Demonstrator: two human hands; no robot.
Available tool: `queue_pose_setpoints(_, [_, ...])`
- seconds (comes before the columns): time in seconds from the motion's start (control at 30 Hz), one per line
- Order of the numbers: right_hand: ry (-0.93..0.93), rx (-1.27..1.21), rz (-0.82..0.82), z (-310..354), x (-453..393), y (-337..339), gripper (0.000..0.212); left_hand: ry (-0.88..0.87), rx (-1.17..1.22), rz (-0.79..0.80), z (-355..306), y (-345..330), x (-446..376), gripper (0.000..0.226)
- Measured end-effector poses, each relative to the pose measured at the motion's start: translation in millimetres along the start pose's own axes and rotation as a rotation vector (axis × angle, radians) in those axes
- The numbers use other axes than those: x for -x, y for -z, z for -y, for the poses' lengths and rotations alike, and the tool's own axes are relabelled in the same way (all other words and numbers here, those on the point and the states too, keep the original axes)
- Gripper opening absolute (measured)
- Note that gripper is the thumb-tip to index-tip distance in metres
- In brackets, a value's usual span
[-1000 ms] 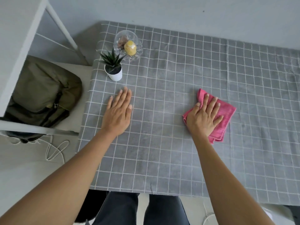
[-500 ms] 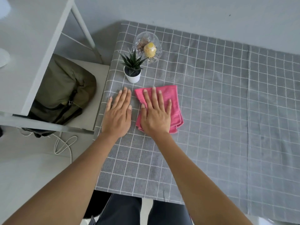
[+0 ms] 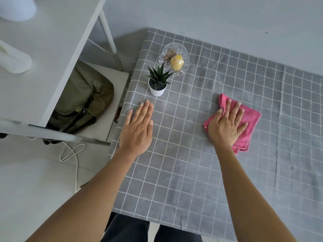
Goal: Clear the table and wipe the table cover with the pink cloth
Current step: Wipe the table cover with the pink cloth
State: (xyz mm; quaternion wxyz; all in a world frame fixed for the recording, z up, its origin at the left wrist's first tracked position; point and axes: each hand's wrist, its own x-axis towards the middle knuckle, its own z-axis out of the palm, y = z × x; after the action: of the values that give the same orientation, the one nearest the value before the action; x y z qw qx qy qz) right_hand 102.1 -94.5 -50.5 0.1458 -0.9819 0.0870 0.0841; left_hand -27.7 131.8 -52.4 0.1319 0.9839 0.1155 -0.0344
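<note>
While covering whole tabletop, grey grid table cover point(image 3: 218, 172) is lying flat, draping over near edge. White shelf unit point(image 3: 52, 49) standing at left; olive bag point(image 3: 83, 100) sitting on its lower shelf. Pink cloth point(image 3: 248, 123), folded, lying on cover right of centre. Right hand point(image 3: 225, 124) pressing on it, fingers spread straight. Left hand point(image 3: 138, 128) resting flat on cover near left edge, grasping nothing. Potted plant point(image 3: 158, 81) standing beyond it, just beside glass dish point(image 3: 174, 61) holding yellow item.

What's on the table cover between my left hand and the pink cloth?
Nothing: in the head view, only bare grey checked table cover separates the flat left hand from the folded pink cloth.
</note>
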Motion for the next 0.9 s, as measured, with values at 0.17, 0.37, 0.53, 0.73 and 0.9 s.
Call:
queue_pose_setpoints(0.17, [0.186,0.037,0.064,57.9,23.7,-22.2,0.054,0.001,0.010,-0.011,-0.9,0.2,0.0,0.057])
queue_pose_setpoints(0.37, [0.553,0.072,0.161,92.9,54.5,-41.3,0.054,0.005,-0.023,0.001,-1.6,-0.2,-0.6,0.058])
queue_pose_setpoints(0.53, [0.580,0.119,0.132,64.4,17.3,-27.6,0.053,0.006,-0.009,0.002,-1.6,0.8,-0.5,0.058])
queue_pose_setpoints(0.73, [0.269,0.115,0.077,26.6,-34.2,-2.4,0.052,0.011,-0.013,-0.004,-0.5,-0.4,-0.6,0.057])
queue_pose_setpoints(0.9, [0.187,0.067,0.068,55.3,-12.9,-11.0,0.054,0.017,-0.023,-0.014,-1.5,-0.3,-0.2,0.057])
